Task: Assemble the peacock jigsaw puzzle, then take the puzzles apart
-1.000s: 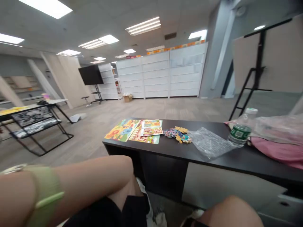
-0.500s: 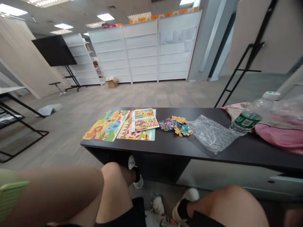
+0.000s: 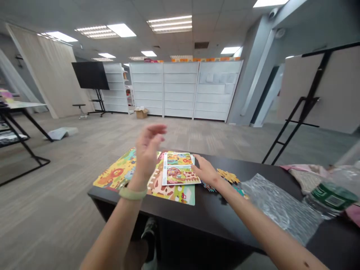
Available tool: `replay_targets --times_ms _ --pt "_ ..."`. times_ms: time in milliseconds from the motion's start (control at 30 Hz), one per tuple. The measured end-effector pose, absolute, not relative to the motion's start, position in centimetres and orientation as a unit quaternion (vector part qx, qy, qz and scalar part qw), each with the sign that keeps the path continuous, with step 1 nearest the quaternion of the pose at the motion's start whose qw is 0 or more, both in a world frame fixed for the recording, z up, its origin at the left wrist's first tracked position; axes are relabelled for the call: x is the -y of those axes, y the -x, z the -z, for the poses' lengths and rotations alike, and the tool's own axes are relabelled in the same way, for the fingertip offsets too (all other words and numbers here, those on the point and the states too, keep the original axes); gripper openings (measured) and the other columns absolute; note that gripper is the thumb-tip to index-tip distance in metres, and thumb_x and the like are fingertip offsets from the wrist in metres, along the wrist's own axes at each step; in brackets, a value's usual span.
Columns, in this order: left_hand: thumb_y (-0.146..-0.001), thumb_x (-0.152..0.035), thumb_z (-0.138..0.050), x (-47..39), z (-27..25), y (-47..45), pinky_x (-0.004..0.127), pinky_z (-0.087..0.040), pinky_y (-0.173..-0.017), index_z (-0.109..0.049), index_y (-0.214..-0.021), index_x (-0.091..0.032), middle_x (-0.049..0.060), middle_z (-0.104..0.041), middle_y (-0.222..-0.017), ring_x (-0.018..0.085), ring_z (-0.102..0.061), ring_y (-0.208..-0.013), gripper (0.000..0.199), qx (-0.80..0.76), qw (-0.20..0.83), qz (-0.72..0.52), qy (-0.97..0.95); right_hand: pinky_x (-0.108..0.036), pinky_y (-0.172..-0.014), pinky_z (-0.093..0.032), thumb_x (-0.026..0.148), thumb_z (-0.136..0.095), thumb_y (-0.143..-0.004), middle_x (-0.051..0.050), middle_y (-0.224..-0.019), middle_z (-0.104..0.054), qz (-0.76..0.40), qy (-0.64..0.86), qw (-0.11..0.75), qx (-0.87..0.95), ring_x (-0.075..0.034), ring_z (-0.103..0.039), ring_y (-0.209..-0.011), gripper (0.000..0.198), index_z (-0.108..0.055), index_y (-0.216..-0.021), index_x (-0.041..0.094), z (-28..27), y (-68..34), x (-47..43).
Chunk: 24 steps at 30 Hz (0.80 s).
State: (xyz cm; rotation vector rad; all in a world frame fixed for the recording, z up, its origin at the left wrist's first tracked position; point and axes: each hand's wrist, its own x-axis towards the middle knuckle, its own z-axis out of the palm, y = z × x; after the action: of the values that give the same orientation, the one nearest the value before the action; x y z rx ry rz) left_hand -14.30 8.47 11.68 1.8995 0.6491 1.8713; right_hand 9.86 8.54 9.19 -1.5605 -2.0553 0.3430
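My left hand [image 3: 149, 152] is raised over the picture boards, fingers loosely curved and thumb apart, holding nothing. My right hand [image 3: 206, 170] rests at the right edge of a white-bordered picture sheet [image 3: 180, 174]; its thumb and fingers are spread along that edge and seem to touch it. The sheet lies on a colourful farm-scene board [image 3: 187, 195]. To its left is a yellow board with a lion [image 3: 111, 176], partly hidden by my left hand. Jigsaw pieces [image 3: 229, 176] lie in a pile just right of my right hand, partly covered by my forearm.
The dark table [image 3: 208, 217] also bears a crumpled clear plastic bag [image 3: 270, 198], a clear bottle with a green label [image 3: 332, 197] and a pink cloth item [image 3: 302, 174]. Beyond the table stand white shelves [image 3: 180, 90] and a black-framed stand [image 3: 303, 105] at right.
Both hands have come up over the table, the right one to the picture sheet's edge. The view has tilted upward and moved closer to the table. The sheet lies in about the same place.
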Motion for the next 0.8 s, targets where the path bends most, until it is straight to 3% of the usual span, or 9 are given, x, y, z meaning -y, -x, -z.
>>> replay_targets --times_ms 133,233,400,500,600,667,767,800 --pt "-0.086 -0.019 -0.062 -11.1 -5.5 13.4 0.049 -0.042 -0.11 -0.055 -0.134 -0.017 0.015 -0.058 -0.136 0.029 -0.053 -0.129 0.049 -0.438 0.179 -0.435 -0.766 -0.037 -0.086 -0.05 0.028 -0.064 -0.083 -0.016 -0.107 -0.073 -0.148 0.634 0.214 0.728 -0.031 -0.068 -0.102 0.045 -0.058 -0.124 0.01 -4.9 -8.9 -14.6" --pt "-0.087 -0.026 -0.061 -11.7 -1.3 13.4 0.051 -0.036 -0.115 -0.054 -0.138 -0.016 0.017 -0.052 -0.146 0.033 -0.044 -0.139 0.053 -0.493 0.138 -0.32 -0.797 -0.032 -0.079 -0.05 0.023 -0.071 -0.074 -0.013 -0.102 -0.073 -0.147 0.652 0.199 0.717 -0.03 -0.069 -0.097 0.048 -0.059 -0.119 0.013 -3.4 -8.3 -16.0" --pt "-0.088 -0.053 -0.061 -11.5 0.0 13.9 0.059 -0.022 -0.119 -0.047 -0.148 -0.025 0.013 -0.037 -0.158 0.037 -0.026 -0.149 0.067 -0.496 0.149 -0.195 -0.833 -0.027 -0.085 -0.049 0.025 -0.067 -0.079 -0.006 -0.107 -0.073 -0.125 0.633 0.21 0.734 -0.023 -0.068 -0.1 0.048 -0.059 -0.126 0.02 -3.2 -8.4 -14.8" --pt "-0.086 -0.062 -0.06 -11.2 0.0 13.7 0.064 -0.017 -0.118 -0.044 -0.15 -0.027 0.013 -0.036 -0.159 0.039 -0.025 -0.149 0.075 -0.503 0.145 -0.137 -0.841 -0.034 -0.098 -0.048 0.03 -0.06 -0.085 -0.009 -0.122 -0.067 -0.08 0.636 0.236 0.73 -0.024 -0.063 -0.114 0.049 -0.057 -0.133 0.02 -4.4 -12.4 -11.4" --pt "-0.088 -0.06 -0.055 -11.0 0.0 13.9 0.063 -0.021 -0.117 -0.056 -0.141 -0.027 0.013 -0.043 -0.155 0.037 -0.035 -0.145 0.062 -0.505 0.13 -0.114 -0.846 -0.05 -0.114 -0.033 0.034 -0.053 -0.09 -0.017 -0.144 -0.051 0.01 0.676 0.28 0.681 -0.032 -0.046 -0.135 0.052 -0.052 -0.139 0.016 -4.5 -19.7 -5.3" --pt "-0.089 -0.057 -0.052 -11.1 0.1 14.3 0.062 -0.026 -0.115 -0.063 -0.132 -0.025 0.014 -0.049 -0.15 0.037 -0.042 -0.141 0.054 -0.507 0.117 -0.113 -0.846 -0.052 -0.115 -0.034 0.042 -0.053 -0.091 -0.018 -0.146 -0.049 0.112 0.704 0.299 0.634 -0.033 -0.044 -0.137 0.055 -0.053 -0.14 0.017 -3.1 -24.8 -0.6" --pt "-0.092 -0.051 -0.045 -11.7 0.7 14.5 0.057 -0.037 -0.11 -0.07 -0.115 -0.021 0.015 -0.057 -0.141 0.037 -0.053 -0.13 0.046 -0.508 0.076 -0.15 -0.845 -0.057 -0.109 -0.041 0.054 -0.059 -0.084 -0.017 -0.141 -0.057 0.072 0.755 0.196 0.621 -0.038 -0.05 -0.133 0.064 -0.057 -0.138 0.019 0.1 -30.0 5.3" --pt "-0.092 -0.051 -0.044 -11.9 1.0 14.1 0.055 -0.04 -0.108 -0.069 -0.115 -0.02 0.016 -0.057 -0.14 0.037 -0.055 -0.127 0.046 -0.507 0.065 -0.174 -0.841 -0.055 -0.108 -0.043 0.053 -0.057 -0.086 -0.016 -0.139 -0.06 0.048 0.76 0.172 0.625 -0.037 -0.052 -0.132 0.058 -0.061 -0.133 0.02 0.9 -30.9 6.7"
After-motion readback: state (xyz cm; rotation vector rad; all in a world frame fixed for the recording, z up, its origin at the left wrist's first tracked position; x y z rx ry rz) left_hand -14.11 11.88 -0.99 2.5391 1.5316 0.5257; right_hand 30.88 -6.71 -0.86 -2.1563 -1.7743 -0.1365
